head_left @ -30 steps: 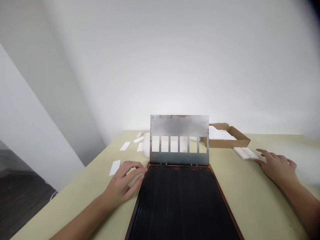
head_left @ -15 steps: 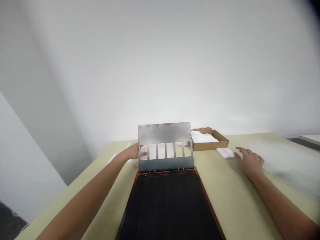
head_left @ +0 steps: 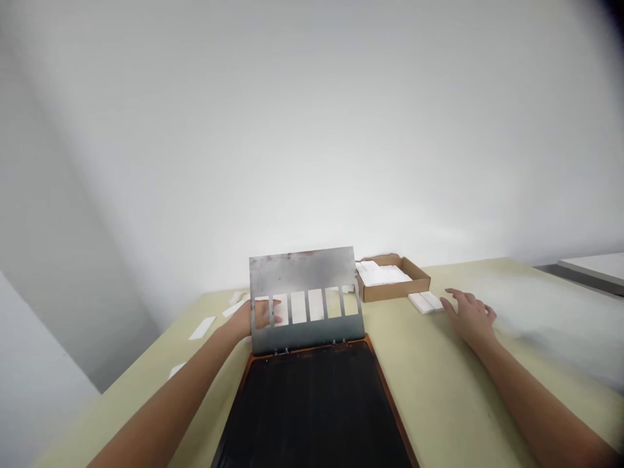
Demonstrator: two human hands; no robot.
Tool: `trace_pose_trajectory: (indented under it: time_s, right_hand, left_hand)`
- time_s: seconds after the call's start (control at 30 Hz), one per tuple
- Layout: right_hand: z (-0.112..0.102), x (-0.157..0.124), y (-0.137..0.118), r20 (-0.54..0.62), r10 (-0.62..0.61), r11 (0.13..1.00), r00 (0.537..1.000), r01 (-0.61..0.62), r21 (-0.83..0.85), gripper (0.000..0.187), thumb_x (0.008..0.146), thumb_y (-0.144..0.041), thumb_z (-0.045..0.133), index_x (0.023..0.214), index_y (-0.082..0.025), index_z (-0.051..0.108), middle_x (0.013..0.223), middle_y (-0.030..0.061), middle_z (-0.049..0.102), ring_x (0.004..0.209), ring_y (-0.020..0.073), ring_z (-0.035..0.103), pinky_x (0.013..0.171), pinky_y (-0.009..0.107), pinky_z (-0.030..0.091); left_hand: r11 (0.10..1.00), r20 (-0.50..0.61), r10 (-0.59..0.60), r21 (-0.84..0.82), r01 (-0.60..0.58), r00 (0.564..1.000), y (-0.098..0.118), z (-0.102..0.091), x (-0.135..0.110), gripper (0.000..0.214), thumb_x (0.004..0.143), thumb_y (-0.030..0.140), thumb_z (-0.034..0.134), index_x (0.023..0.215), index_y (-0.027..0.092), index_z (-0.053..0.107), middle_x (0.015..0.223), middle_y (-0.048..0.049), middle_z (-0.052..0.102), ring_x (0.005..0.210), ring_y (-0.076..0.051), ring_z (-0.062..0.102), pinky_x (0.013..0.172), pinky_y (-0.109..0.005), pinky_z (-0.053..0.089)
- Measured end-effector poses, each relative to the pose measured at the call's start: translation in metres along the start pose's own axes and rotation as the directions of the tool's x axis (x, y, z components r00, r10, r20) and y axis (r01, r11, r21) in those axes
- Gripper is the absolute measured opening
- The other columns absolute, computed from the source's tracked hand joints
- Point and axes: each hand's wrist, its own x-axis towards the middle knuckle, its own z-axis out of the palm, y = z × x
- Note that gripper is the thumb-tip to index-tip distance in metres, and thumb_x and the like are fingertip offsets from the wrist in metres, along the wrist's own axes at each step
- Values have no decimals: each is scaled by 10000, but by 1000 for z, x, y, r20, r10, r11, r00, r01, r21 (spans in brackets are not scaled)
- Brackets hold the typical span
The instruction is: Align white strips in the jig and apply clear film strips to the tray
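Observation:
My left hand [head_left: 242, 320] reaches behind an upright metal plate [head_left: 302, 268] with a row of rectangular openings. Through the left openings its fingers show, stretched out and apart. White surfaces fill some of the openings, and the fingertips overlap one of them; whether they touch it I cannot tell. The plate is hinged to the far end of a flat black panel [head_left: 316, 403] with an orange-brown rim. On the right, my right hand [head_left: 470, 318] is open over the table, fingers loosely bent. Its thumb tip is close to two small white stacks [head_left: 426, 301] lying side by side.
Behind the plate, to the right, stands an open cardboard box [head_left: 397, 288] holding white pieces. A white strip [head_left: 202, 328] and other white pieces lie on the left of the yellow-green table [head_left: 424, 370]. A white wall [head_left: 312, 130] rises behind.
The view has shifted, so the plate, box and panel appear further left and slightly lower. My left hand's fingers reach further right behind the plate. My right hand keeps its place by the white stacks.

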Motion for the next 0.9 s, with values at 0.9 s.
trace_pose_trajectory:
  time_s: [0.9]
  right_hand:
    - [-271,-118,-315,37,-652,255,757,173,951,777,999,-802,196,1183,-297,756,1255,79,714,1195,304,628,1020,486,517]
  left_hand:
    - [907,-533,396,355,-227,748,130,-187,-208,404,995,596,577,1319,358,617,1268,-9,723,1130,-304,662,972,-430,483]
